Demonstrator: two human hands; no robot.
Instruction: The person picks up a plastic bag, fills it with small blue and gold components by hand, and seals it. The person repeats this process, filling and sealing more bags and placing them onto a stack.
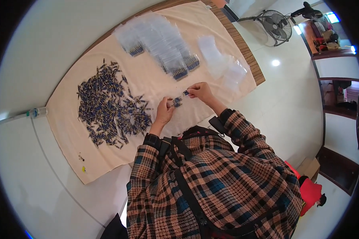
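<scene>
My left hand [163,111] is closed at the near edge of the cloth, thumb and fingers gripping a small cluster of blue-and-gold cylindrical pieces [177,102] that look like plug connectors. Just to its right, my right hand [201,92] pinches one dark blue piece [185,93] between thumb and fingertips, a little apart from the cluster. A big loose heap of the same slim pieces [103,95] lies left of my hands. Farther off, clear plastic bags [157,36] lie in overlapping rows, with neat rows of pieces [180,74] showing at their near ends.
A cream cloth [68,131] covers the wooden table [256,73]. Flat clear bags [223,63] lie at the right. A clear bottle [38,112] rests by the left edge, and a small yellow bit [83,169] at the near left corner. A black fan [274,26] stands beyond.
</scene>
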